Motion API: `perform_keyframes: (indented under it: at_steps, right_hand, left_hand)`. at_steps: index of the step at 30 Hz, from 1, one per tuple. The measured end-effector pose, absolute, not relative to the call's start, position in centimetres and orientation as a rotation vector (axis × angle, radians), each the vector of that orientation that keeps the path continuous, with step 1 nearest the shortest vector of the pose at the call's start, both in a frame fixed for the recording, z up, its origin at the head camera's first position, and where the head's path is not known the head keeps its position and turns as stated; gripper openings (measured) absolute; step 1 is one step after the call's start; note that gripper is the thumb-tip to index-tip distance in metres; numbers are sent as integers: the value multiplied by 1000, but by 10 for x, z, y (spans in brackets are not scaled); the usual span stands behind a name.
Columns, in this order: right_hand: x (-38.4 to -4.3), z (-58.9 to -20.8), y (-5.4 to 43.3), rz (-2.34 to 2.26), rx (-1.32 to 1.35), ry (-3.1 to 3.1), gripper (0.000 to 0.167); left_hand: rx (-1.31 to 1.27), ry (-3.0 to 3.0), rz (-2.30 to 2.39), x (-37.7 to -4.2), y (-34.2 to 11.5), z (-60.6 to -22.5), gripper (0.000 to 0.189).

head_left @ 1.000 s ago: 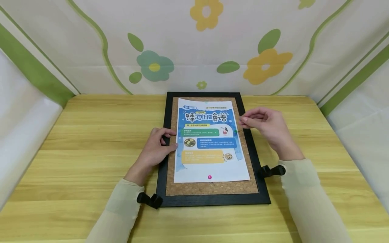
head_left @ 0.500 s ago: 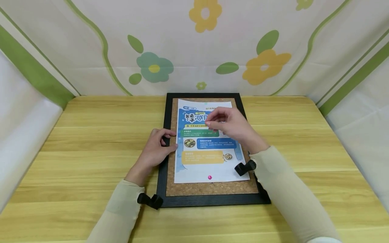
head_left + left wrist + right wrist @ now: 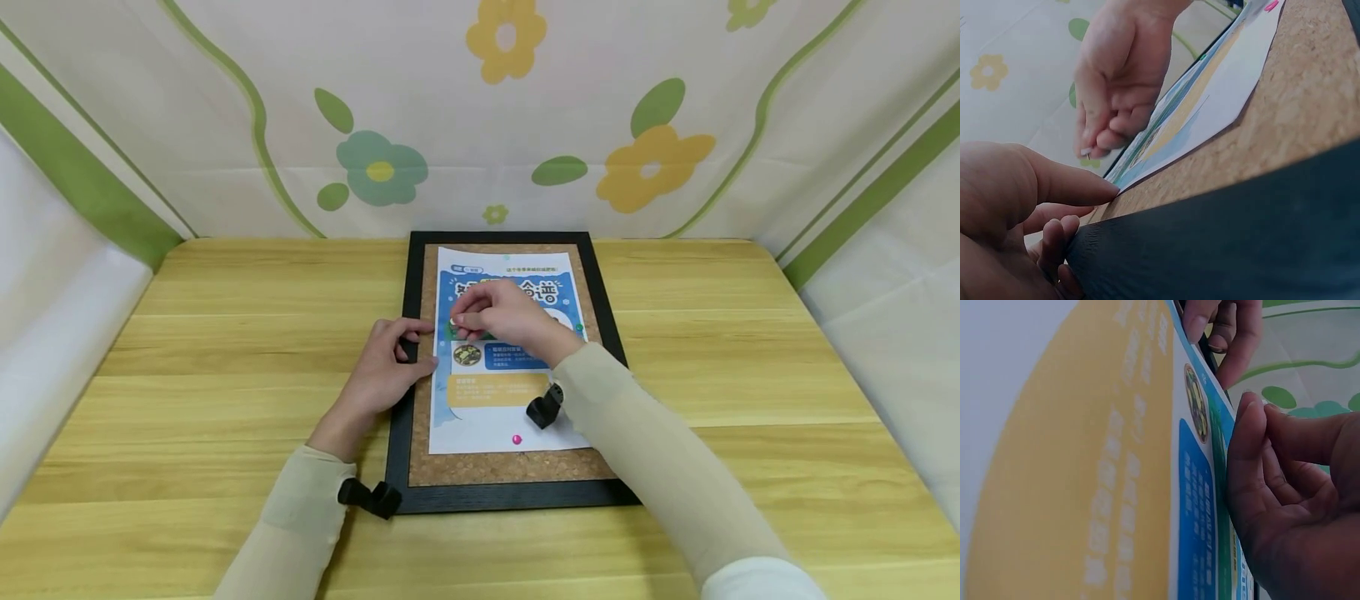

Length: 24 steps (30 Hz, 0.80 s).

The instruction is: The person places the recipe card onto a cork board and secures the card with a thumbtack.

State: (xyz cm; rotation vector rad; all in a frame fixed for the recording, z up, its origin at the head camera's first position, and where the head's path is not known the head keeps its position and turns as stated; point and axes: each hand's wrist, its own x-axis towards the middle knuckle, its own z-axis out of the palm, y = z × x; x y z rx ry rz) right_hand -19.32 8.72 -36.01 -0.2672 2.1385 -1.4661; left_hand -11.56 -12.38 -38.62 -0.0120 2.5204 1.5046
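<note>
A printed poster (image 3: 487,429) lies on a black-framed cork board (image 3: 525,471). My left hand (image 3: 386,367) rests at the board's left side, thumb and index fingertip on the paper's left edge. Over the poster's left part, my right hand (image 3: 506,317) pinches a small whitish push pin (image 3: 1085,151) between thumb and index finger, its metal point showing in the left wrist view. A pink push pin (image 3: 517,439) sits at the poster's bottom middle. On its right edge is a green push pin (image 3: 579,327), and a pale green push pin (image 3: 506,257) is at the top.
The board lies on a wooden table (image 3: 247,375), its far edge close to a white curtain (image 3: 480,125) printed with flowers. White side cloths (image 3: 67,233) bound the table left and right. Small black devices are strapped to both wrists.
My right hand has moved left from beyond the poster's right edge, across the paper to its left part, close to my left hand. The left hand has stayed in place.
</note>
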Motion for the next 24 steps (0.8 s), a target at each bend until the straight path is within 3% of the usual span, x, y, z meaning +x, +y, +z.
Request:
perform_keyframes:
  at_steps: [24]
  right_hand:
    - [-197,-364,66,-1311,-185,2280,13]
  left_hand:
    - [-55,2512,1480,-116,-123,-385,38]
